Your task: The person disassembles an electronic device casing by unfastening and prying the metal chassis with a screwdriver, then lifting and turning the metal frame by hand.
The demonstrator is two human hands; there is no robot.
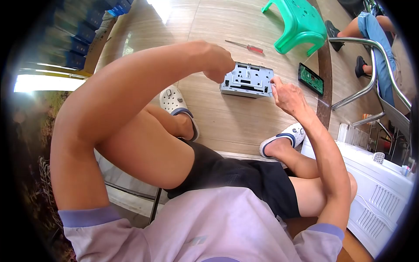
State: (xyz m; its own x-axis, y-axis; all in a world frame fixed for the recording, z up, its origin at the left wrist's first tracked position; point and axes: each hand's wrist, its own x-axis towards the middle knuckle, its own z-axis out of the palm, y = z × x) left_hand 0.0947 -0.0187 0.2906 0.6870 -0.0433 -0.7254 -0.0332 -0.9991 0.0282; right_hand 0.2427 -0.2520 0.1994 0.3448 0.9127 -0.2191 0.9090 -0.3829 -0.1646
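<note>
A silver metal electronics case (248,79), box-shaped with slots and holes in its top plate, is in front of me above the tiled floor. I cannot tell whether it rests on the floor or is held just over it. At its left end, my left hand (219,62) is closed with curled fingers on the corner; the fingertips are partly hidden. Gripping the right end is my right hand (289,97), its thumb and fingers pinched at the edge. A panel with a green circuit board (311,79) lies to the right of the case. Beyond it lies a screwdriver (255,49) with a red handle.
A green plastic stool (298,26) stands at the back right. Farther right, a person's legs (376,39) show by a metal-framed chair (371,105). A white plastic unit (371,192) is beside my right knee. Blue boxes (80,32) are stacked at the left.
</note>
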